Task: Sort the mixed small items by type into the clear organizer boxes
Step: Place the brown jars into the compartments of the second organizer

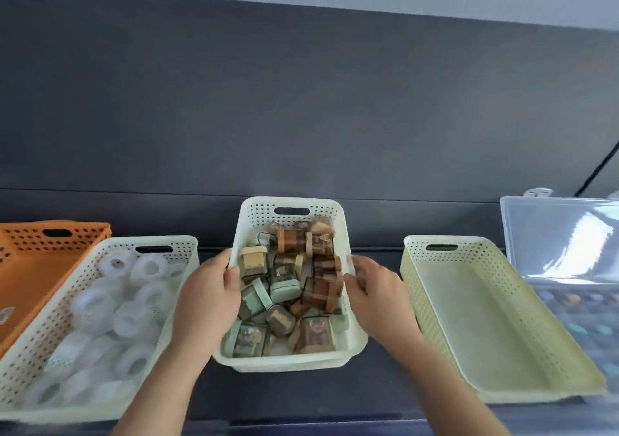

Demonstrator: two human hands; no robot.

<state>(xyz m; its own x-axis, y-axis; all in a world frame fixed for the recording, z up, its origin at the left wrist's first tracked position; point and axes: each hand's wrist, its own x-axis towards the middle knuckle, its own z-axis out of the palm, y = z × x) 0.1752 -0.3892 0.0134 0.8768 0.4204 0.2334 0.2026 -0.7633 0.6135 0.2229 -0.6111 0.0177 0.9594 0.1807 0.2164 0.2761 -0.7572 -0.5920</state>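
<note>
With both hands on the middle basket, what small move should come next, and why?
Probably free the right hand to pick a brown item: it and the left hand hold the white basket, the items are mixed, and the clear organizer lies open alongside.

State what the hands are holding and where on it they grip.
Both hold the white basket of small items: the left hand grips its left rim, the right hand its right rim, each about midway along the side.
</note>
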